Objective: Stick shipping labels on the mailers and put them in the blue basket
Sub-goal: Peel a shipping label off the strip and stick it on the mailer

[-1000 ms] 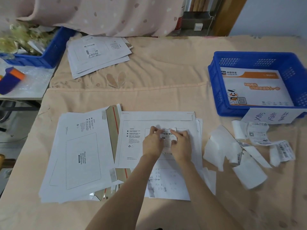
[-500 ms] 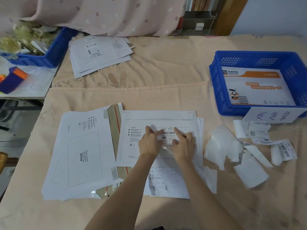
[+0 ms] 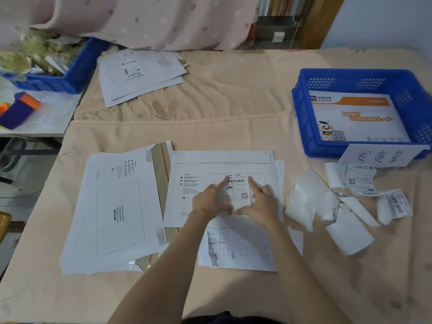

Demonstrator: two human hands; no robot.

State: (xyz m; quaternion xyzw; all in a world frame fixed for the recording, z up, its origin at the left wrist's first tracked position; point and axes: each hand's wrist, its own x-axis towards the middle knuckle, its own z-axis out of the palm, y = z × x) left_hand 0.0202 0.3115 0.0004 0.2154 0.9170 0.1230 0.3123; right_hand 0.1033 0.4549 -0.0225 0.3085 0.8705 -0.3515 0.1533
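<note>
the cloth-covered table is spread with work at several stages. on its right side the blue basket is seen to hold one orange-printed mailer, so at least one piece appears finished. at the left of the table a stack of blank mailers lies unlabelled, and a further pile is set at the far edge, its top piece bearing a label; much is judged to be left. in the middle, the current mailer lies flat, and a shipping label is laid inside its printed frame. crumpled backing papers and loose labels are scattered near the basket. the label is being pressed down by the left hand and the right hand, fingers straight and spread flat, nothing gripped.
</note>
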